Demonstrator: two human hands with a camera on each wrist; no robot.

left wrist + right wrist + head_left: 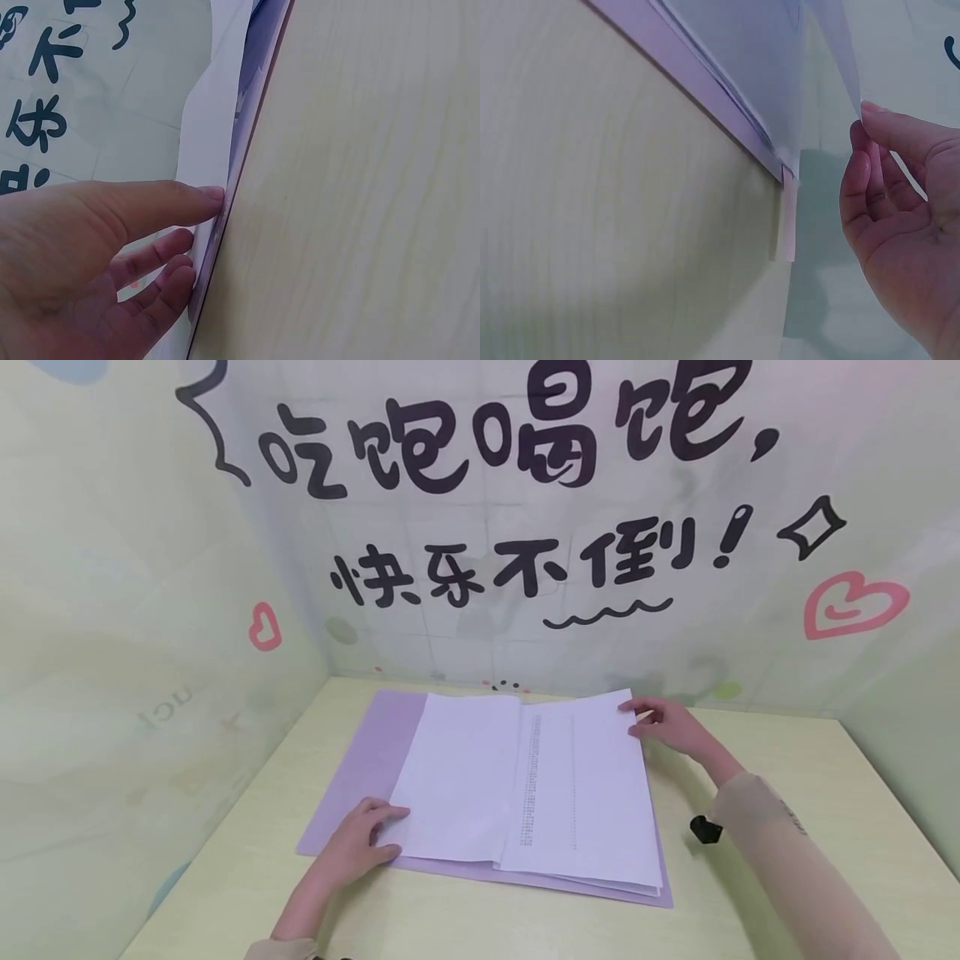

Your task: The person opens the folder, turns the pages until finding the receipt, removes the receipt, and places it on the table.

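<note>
A book with a purple cover (378,752) lies open on the table. Its left page (457,777) is blank white, while the right page (600,785) bears a column of small print and a dotted line. My left hand (357,843) rests on the lower left edge of the left page, thumb (206,201) laid on the paper and fingers loosely bent. At the upper right corner, my right hand (667,725) pinches a page (840,52) between thumb and forefinger. In the right wrist view that corner stands lifted off the sheets (735,67) below.
The pale wood table (247,877) is bounded by a printed curtain (450,643) at the back and both sides. A small black object (705,829) sits at the right sleeve (787,852).
</note>
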